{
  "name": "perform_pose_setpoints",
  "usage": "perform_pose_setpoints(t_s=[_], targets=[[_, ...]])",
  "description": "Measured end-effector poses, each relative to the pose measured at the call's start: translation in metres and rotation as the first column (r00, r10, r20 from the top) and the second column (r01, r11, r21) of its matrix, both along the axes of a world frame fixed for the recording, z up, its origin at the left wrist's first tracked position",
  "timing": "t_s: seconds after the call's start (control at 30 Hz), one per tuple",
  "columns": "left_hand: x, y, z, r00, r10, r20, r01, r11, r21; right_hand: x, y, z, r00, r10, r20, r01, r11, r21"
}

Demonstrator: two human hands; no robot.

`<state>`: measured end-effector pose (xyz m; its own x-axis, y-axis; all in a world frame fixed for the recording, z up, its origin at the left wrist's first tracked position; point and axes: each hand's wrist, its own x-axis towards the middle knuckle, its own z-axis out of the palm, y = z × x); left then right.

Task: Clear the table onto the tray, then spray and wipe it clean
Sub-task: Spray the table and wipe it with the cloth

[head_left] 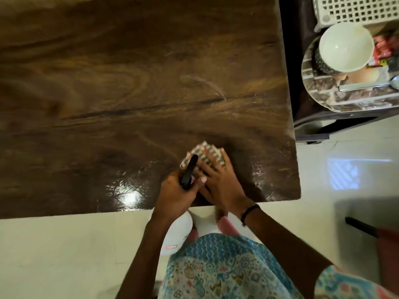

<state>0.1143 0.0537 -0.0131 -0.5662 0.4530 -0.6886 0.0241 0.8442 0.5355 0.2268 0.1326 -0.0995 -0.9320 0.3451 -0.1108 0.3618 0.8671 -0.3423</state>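
The dark wooden table fills most of the view, with wet streaks near its front edge. My right hand presses a folded checked cloth flat on the table near the front. My left hand grips the black trigger head of a white spray bottle, whose body hangs below the table's edge. The round patterned tray sits to the right of the table, carrying a white bowl, a dark patterned bowl, a spoon and a red packet.
A white perforated basket stands behind the tray on a dark stand. Pale glossy floor lies in front of and right of the table. A dark handle and red object lie on the floor at right.
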Motion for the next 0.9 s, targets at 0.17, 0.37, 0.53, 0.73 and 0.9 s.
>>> perform_pose_setpoints(t_s=[0.17,0.37,0.53,0.73,0.9], targets=[[-0.014,-0.004,0.001,0.999,0.029,0.043,-0.029,1.0,0.009,0.061,0.016,-0.001,0.995,0.036,0.093,-0.041,0.998,0.048],[-0.03,0.004,0.005,0.998,0.038,0.058,-0.04,0.999,0.033,0.0,0.016,0.005,0.925,-0.352,0.146,0.35,0.936,0.039],[-0.039,0.015,0.006,0.999,-0.018,0.037,0.017,0.999,0.038,-0.051,-0.017,0.0,0.991,-0.103,0.088,0.105,0.994,-0.016],[-0.039,0.033,0.007,0.992,-0.124,0.027,0.124,0.992,0.021,0.031,0.013,-0.004,0.993,-0.059,0.1,0.054,0.997,0.052],[-0.021,0.065,0.001,0.975,-0.222,0.006,0.222,0.974,0.055,0.08,0.075,0.007,0.834,-0.526,0.168,0.52,0.85,0.081]])
